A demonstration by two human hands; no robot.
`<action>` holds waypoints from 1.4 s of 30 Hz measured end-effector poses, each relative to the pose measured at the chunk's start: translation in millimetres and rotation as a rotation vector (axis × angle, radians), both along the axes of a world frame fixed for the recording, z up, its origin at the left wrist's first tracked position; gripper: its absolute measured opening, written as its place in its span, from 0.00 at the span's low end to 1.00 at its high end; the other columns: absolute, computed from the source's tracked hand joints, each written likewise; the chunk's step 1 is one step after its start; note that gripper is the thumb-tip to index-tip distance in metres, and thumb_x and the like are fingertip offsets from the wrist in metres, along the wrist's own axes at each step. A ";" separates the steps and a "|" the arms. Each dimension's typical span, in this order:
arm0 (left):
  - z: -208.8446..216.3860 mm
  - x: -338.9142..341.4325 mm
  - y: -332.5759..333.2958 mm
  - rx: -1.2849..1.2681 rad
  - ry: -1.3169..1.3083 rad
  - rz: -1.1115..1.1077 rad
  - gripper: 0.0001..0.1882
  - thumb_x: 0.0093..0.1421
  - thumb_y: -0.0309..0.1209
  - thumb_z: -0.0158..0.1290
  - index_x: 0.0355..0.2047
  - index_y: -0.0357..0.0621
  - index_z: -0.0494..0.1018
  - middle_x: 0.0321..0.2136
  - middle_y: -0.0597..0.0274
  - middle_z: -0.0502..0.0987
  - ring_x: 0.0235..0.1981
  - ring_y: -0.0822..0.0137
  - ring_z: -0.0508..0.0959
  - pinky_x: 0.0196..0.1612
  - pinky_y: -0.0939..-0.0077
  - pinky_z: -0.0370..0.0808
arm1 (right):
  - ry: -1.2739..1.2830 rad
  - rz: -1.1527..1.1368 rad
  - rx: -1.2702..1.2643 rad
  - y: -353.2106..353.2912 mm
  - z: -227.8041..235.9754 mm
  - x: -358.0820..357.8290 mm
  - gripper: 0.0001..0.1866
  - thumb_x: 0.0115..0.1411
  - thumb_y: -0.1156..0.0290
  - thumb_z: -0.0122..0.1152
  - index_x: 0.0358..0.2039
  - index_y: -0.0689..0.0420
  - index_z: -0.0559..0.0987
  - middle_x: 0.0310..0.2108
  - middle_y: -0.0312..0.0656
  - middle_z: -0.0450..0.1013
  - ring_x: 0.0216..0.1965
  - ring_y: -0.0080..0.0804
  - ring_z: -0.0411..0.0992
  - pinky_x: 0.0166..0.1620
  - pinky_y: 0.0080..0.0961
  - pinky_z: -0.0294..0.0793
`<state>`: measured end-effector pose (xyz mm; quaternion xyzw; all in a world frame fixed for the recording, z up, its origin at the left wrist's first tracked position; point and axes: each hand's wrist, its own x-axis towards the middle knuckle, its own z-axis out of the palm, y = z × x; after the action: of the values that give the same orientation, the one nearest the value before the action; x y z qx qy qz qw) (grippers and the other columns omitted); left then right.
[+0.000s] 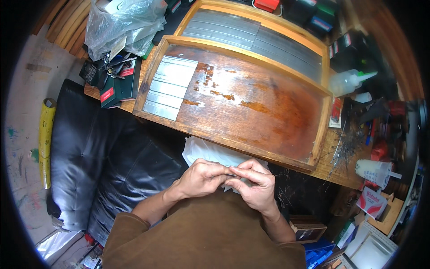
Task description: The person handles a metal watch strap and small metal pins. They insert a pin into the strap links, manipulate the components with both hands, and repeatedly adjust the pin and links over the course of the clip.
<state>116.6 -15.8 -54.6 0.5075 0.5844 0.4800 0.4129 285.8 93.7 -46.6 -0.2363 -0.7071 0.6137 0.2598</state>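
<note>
My left hand [202, 178] and my right hand [253, 184] meet in front of my chest, fingertips pinched together. Between them is something small, thin and dark, mostly hidden by the fingers. A crumpled white sheet [207, 151] lies just beyond and below the hands. Past it, a shallow wooden tray [277, 130] rests on the table, its brown base wet-looking and worn in patches. Shiny flat metal strips [170, 88] lie side by side at the tray's left end. Behind stands a second wooden tray [289, 34], lined with grey metal strips [221, 30].
A black padded seat [121, 175] is at left, beside a yellow roll [46, 134]. A plastic bag [123, 29] and dark boxes [112, 92] sit at the back left. On the right are a squeeze bottle [344, 82], thin black strands [342, 152] and a clear cup [373, 172].
</note>
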 end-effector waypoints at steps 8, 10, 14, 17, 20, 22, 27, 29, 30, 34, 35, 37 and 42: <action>3.1 6.1 -4.4 -0.060 -0.014 0.027 0.05 0.61 0.22 0.61 0.37 0.34 0.82 0.24 0.47 0.81 0.23 0.52 0.83 0.28 0.65 0.77 | -0.003 -0.014 -0.032 0.8 -3.3 0.5 0.10 0.51 0.85 0.77 0.35 0.63 0.88 0.30 0.40 0.79 0.32 0.24 0.76 0.34 0.19 0.74; 4.2 3.6 -4.2 -0.120 -0.020 -0.012 0.05 0.61 0.22 0.61 0.37 0.34 0.82 0.23 0.47 0.81 0.23 0.51 0.83 0.27 0.65 0.77 | -0.002 -0.016 -0.089 0.9 -6.8 1.2 0.09 0.51 0.85 0.77 0.34 0.64 0.88 0.30 0.40 0.79 0.31 0.23 0.75 0.33 0.19 0.73; 5.4 1.8 -4.4 -0.161 -0.058 -0.036 0.05 0.61 0.21 0.60 0.37 0.34 0.82 0.24 0.48 0.81 0.24 0.51 0.83 0.28 0.65 0.77 | 0.024 -0.001 -0.166 0.9 -5.6 -0.8 0.08 0.53 0.85 0.76 0.34 0.64 0.87 0.30 0.39 0.78 0.31 0.23 0.75 0.34 0.19 0.73; 7.4 2.9 -1.4 -0.051 -0.005 -0.003 0.06 0.59 0.20 0.61 0.37 0.33 0.82 0.26 0.48 0.82 0.26 0.51 0.84 0.29 0.65 0.78 | 0.006 0.027 -0.091 2.5 -5.0 0.7 0.09 0.54 0.84 0.75 0.36 0.63 0.88 0.31 0.38 0.77 0.31 0.24 0.75 0.36 0.20 0.75; 0.4 4.4 -4.0 0.001 0.062 0.018 0.09 0.56 0.18 0.61 0.38 0.34 0.82 0.27 0.48 0.83 0.28 0.52 0.85 0.31 0.65 0.80 | 0.015 0.009 -0.003 1.2 -0.7 -1.6 0.10 0.52 0.83 0.77 0.35 0.61 0.88 0.30 0.38 0.77 0.31 0.24 0.75 0.35 0.20 0.74; -0.5 6.7 -4.2 0.021 0.062 0.031 0.10 0.55 0.17 0.60 0.39 0.34 0.82 0.27 0.49 0.83 0.28 0.51 0.85 0.31 0.65 0.80 | 0.010 -0.015 0.007 -1.0 0.5 -1.8 0.10 0.49 0.83 0.79 0.33 0.60 0.88 0.29 0.37 0.77 0.30 0.24 0.75 0.33 0.20 0.73; -7.2 11.2 -4.5 0.091 0.059 0.053 0.13 0.54 0.15 0.60 0.40 0.35 0.83 0.27 0.50 0.83 0.28 0.52 0.85 0.32 0.65 0.81 | 0.034 -0.007 0.044 -0.4 -0.6 -0.4 0.10 0.49 0.83 0.80 0.33 0.60 0.88 0.29 0.37 0.77 0.30 0.24 0.75 0.33 0.20 0.74; -6.9 11.0 -3.7 0.110 0.056 0.058 0.13 0.54 0.15 0.60 0.41 0.35 0.83 0.26 0.50 0.83 0.28 0.53 0.85 0.32 0.65 0.81 | 0.041 -0.003 0.047 -0.2 -0.8 -0.2 0.11 0.48 0.83 0.80 0.33 0.60 0.88 0.29 0.37 0.77 0.30 0.24 0.75 0.33 0.20 0.74; -7.9 10.6 -4.2 0.108 0.050 0.048 0.14 0.54 0.15 0.60 0.42 0.36 0.83 0.26 0.50 0.83 0.27 0.53 0.85 0.32 0.65 0.81 | 0.044 -0.001 0.048 -0.1 -0.8 -0.2 0.11 0.48 0.83 0.80 0.33 0.60 0.88 0.29 0.37 0.77 0.30 0.24 0.75 0.33 0.20 0.74; -8.4 8.4 -6.0 0.100 0.029 0.027 0.15 0.55 0.15 0.59 0.43 0.37 0.83 0.26 0.51 0.83 0.26 0.53 0.85 0.31 0.66 0.80 | 0.045 0.006 0.054 1.0 -0.1 -0.6 0.12 0.47 0.83 0.80 0.33 0.60 0.88 0.29 0.38 0.77 0.30 0.24 0.76 0.32 0.20 0.75; -7.6 8.0 -6.0 0.098 0.024 0.027 0.15 0.55 0.15 0.59 0.43 0.37 0.83 0.25 0.51 0.83 0.26 0.54 0.84 0.31 0.66 0.80 | 0.050 0.000 0.050 0.7 0.3 -0.8 0.12 0.47 0.83 0.80 0.33 0.60 0.88 0.29 0.38 0.78 0.30 0.24 0.76 0.33 0.20 0.75; -8.6 7.9 -6.4 0.100 0.012 0.028 0.15 0.56 0.15 0.59 0.44 0.37 0.83 0.25 0.51 0.83 0.26 0.54 0.85 0.31 0.67 0.80 | 0.058 -0.011 0.044 0.2 0.7 -1.0 0.12 0.47 0.83 0.80 0.33 0.60 0.88 0.29 0.38 0.78 0.30 0.24 0.77 0.33 0.20 0.76; -7.3 8.2 -6.9 0.083 -0.006 0.026 0.15 0.56 0.15 0.59 0.44 0.36 0.83 0.25 0.50 0.83 0.26 0.55 0.85 0.31 0.67 0.80 | 0.064 0.010 0.032 1.3 -0.2 1.3 0.10 0.51 0.82 0.79 0.34 0.62 0.88 0.30 0.38 0.78 0.31 0.25 0.76 0.34 0.21 0.76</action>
<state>124.9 -22.7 -61.9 0.5151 0.5692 0.5108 0.3870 287.2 95.1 -46.8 -0.2086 -0.7093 0.6110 0.2829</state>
